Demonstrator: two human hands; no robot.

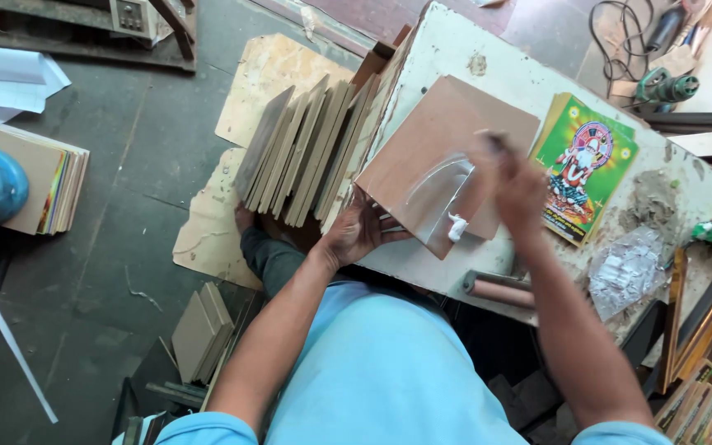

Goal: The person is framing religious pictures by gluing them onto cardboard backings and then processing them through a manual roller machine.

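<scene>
The left hand (356,235) has its fingers curled around the lower-left edge of the brown board (438,156), which lies on the pale worktable (488,58). At its 3 o'clock, the motion-blurred right hand (517,185) appears closed around a small tool, spreading white glue (447,185). The board looks thin, stiff and light; grip dry edges, since the glued face is probably slippery.

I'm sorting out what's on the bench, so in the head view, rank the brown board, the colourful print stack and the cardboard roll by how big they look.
1. Brown board, held by the left hand.
2. Colourful print stack.
3. Cardboard roll, partly hidden by the right arm, so unsure.
</scene>
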